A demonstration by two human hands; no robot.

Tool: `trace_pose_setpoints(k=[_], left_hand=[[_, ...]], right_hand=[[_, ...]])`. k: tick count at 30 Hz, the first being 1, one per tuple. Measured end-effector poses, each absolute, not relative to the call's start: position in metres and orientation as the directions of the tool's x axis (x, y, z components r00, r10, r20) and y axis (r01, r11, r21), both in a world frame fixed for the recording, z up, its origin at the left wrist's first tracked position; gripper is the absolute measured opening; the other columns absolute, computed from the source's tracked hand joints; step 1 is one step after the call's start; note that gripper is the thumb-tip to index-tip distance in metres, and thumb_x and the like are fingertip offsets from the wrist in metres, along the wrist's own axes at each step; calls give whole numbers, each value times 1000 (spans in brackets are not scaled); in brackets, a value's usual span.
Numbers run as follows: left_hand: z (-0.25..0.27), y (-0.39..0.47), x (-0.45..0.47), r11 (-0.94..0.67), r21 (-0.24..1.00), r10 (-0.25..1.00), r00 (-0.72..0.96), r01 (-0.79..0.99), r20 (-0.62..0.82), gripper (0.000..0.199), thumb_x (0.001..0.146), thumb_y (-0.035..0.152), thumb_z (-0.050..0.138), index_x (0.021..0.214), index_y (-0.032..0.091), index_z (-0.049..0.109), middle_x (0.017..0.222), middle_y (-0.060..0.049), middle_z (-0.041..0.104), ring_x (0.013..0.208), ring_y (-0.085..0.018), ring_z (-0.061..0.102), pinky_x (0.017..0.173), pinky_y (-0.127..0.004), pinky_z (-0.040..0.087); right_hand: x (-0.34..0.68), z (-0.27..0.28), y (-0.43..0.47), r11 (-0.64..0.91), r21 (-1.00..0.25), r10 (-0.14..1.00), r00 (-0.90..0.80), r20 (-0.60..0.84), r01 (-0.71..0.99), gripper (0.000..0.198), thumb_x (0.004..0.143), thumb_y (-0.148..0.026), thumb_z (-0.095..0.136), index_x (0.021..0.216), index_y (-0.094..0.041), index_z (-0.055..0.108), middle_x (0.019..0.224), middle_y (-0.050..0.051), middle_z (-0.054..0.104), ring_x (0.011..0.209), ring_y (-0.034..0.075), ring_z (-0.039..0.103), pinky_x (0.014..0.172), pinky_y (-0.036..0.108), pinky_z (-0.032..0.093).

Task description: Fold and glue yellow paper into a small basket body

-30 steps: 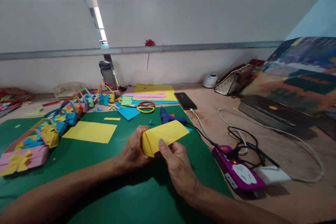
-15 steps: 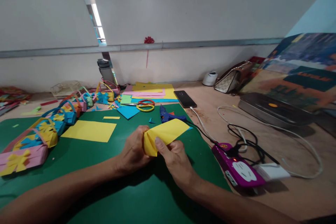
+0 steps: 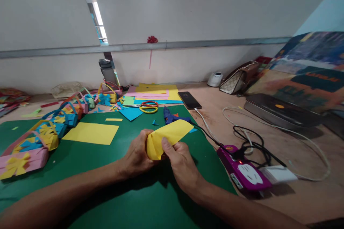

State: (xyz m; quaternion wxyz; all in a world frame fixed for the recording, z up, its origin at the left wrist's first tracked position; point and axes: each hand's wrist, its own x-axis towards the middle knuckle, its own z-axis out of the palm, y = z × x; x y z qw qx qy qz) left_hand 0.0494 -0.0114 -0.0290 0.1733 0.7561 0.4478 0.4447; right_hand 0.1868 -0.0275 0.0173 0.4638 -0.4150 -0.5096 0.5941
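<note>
A: What am I steering this head camera over?

B: A table (image 3: 309,200) first, with a green mat (image 3: 126,200) on it under both arms. Over on my left, a row of baskets (image 3: 52,140) runs away from me, probably to keep them out of the working space. A yellow sheet (image 3: 91,133) lies flat beside them.

A: And the hands?

B: The left hand (image 3: 138,152) is curled snugly round one end of the folded paper (image 3: 174,130), I'd judge to brace it. The right hand (image 3: 182,164) pinches it, thumb on the top face and fingers bent underneath, which looks like pressing the fold down. Some fingertips are hidden from me. The paper is up between the hands, above the mat.

A: Smaller things?

B: The glue gun (image 3: 170,117) lies just beyond the paper, likely for easy reach. Scissors (image 3: 148,112) sit farther back, and a thin yellow strip (image 3: 114,119) is near the sheet.

A: Any change from a second ago?

B: The paper's left end looked squarer then; now I see it skewed and rounded, with a slanting crease. Both grips are much the same, and the sheet hasn't moved.
</note>
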Motion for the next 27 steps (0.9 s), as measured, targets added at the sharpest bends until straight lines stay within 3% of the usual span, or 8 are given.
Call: trace_pose_setpoints(k=[10, 20, 27], left_hand=[[-28, -14, 51, -485, 784, 874, 197, 387, 444, 49, 64, 37, 70, 97, 20, 37, 82, 1, 55, 67, -12, 54, 60, -26, 48], [-29, -16, 48, -486, 785, 873, 168, 384, 458, 54, 62, 36, 72, 101, 19, 39, 88, -1, 55, 73, -14, 55, 61, -26, 48], [-32, -14, 48, -567, 712, 817, 169, 415, 552, 54, 65, 36, 71, 104, 21, 39, 91, -2, 54, 75, -14, 55, 63, -27, 49]], right_hand=[[187, 18, -26, -76, -984, 967, -253, -33, -161, 36, 77, -48, 57, 69, -14, 66, 61, 1, 58, 61, 13, 50, 56, 21, 41], [186, 20, -30, -76, -979, 964, -263, -24, -189, 39, 75, -52, 58, 78, -14, 68, 69, 3, 62, 63, 15, 54, 61, 23, 45], [188, 21, -30, -90, -975, 956, -293, -27, -202, 39, 75, -52, 59, 76, -14, 69, 66, 2, 63, 61, 14, 55, 62, 24, 45]])
